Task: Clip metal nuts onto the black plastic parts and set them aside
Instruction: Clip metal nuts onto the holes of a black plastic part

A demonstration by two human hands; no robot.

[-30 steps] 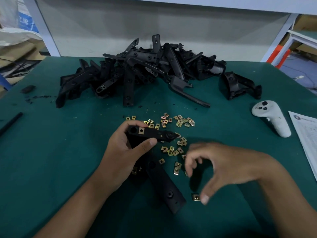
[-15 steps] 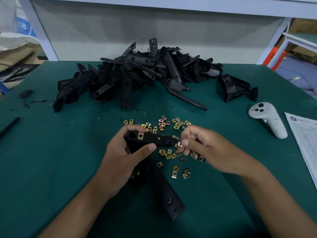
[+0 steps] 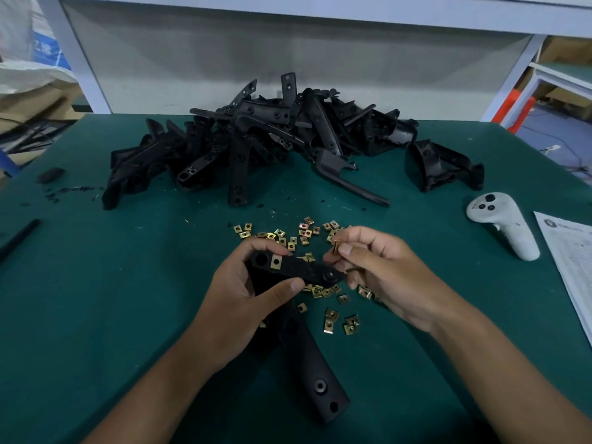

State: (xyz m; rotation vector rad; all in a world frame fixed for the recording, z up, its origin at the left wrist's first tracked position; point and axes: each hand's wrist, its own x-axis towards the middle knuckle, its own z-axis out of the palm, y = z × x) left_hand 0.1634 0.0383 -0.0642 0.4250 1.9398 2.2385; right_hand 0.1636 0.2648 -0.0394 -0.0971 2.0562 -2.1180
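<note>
Long black part (image 3: 298, 269), matte, two holes, one brass nut (image 3: 275, 261) already clipped on; gripped in left hand (image 3: 246, 302) above worktop (image 3: 96, 299). Second nut (image 3: 335, 246) pinched in right hand (image 3: 381, 274). Dozens of loose nuts (image 3: 330, 318) underneath; parts pile (image 3: 256, 145) behind.

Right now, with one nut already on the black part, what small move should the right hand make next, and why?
Probably bring the metal nut pinched by the right hand down to the free right end of the black plastic part and slide it on. The left hand holds that part steady, and only one clipped nut shows on it.
</note>
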